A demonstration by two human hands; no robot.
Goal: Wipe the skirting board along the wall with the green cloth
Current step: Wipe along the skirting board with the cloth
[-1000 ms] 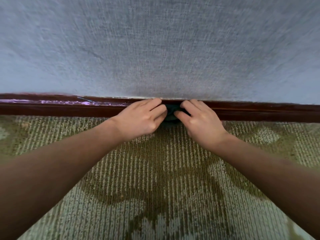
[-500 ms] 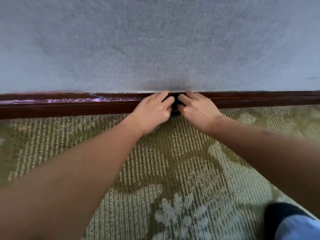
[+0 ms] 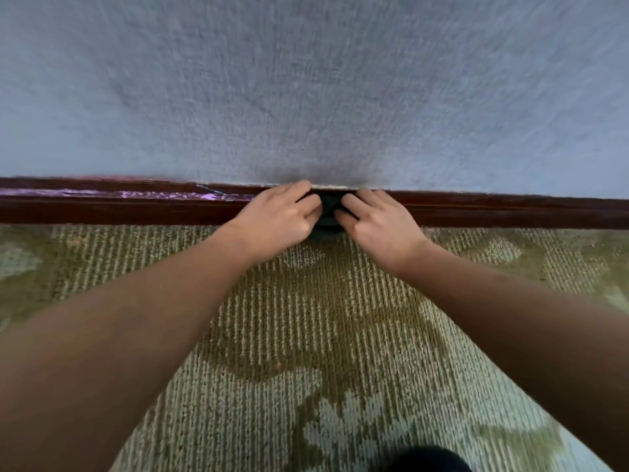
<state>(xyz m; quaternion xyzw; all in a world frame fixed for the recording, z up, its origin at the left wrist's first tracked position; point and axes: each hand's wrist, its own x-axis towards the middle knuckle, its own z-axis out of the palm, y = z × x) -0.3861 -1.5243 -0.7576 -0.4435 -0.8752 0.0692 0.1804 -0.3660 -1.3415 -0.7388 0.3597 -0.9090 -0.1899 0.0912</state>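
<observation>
**Fingers.** Left-hand fingers (image 3: 308,203) and right-hand fingers (image 3: 354,203) are bent at the knuckles. Their tips curl onto one small wad of fabric, meeting almost tip to tip. The thumbs are hidden, so the far side of the grip cannot be seen.

**Hands.** The left hand (image 3: 279,218) and right hand (image 3: 379,224) lie knuckles-up, side by side and nearly touching. Bare forearms run back to the near corners.

**Task item.** The dark green cloth (image 3: 328,208) is bunched small and mostly covered by both hands. It shows as a shadowed, near-black patch between the fingertips. It is pressed against the face of the skirting, with its lower fold touching the floor covering.

**Skirting.** The dark reddish-brown glossy wooden skirting board (image 3: 510,212) is a long, narrow moulded strip running full width, left to right. It has a fine groove along its length. A pale purple sheen or streak (image 3: 136,194) marks the top edge at left, beside a thin bluish line. The board lies uncovered on both sides of the hands.

**Wall.** The blue-grey wall (image 3: 306,80) is rough and woven-looking in texture, and meets the board's top edge.

**Floor.** The olive and cream ribbed carpet (image 3: 306,321) has a leaf-and-flower pattern and butts against the board's foot.

**Near edge.** A dark rounded shape (image 3: 429,460) is cut off by the frame and cannot be identified.
</observation>
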